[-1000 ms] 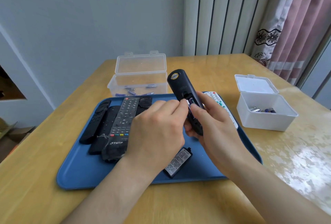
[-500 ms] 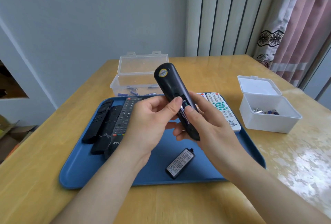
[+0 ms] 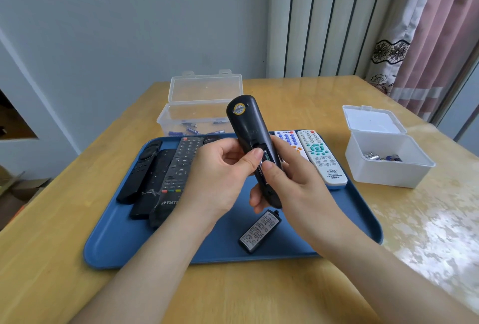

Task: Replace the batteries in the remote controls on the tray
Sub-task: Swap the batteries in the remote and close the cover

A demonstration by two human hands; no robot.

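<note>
In the head view, the black remote (image 3: 248, 127) is held upright over the tray (image 3: 116, 246), wrapped by the right grip (image 3: 298, 186). A battery (image 3: 263, 165) in its open compartment is pinched by the curled left grip (image 3: 217, 176). The cover (image 3: 260, 230) is laid at 5 o'clock. The remotes at 10 o'clock (image 3: 181, 168) and 2 o'clock (image 3: 321, 158) are judged undone, so most of the task is left.

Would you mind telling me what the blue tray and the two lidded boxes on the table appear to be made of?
Blue tray: probably moulded plastic, matte, with a rounded raised rim. Clear box: transparent glossy plastic; batteries show through its wall. White box: milky, translucent plastic with a hinged lid.
</note>
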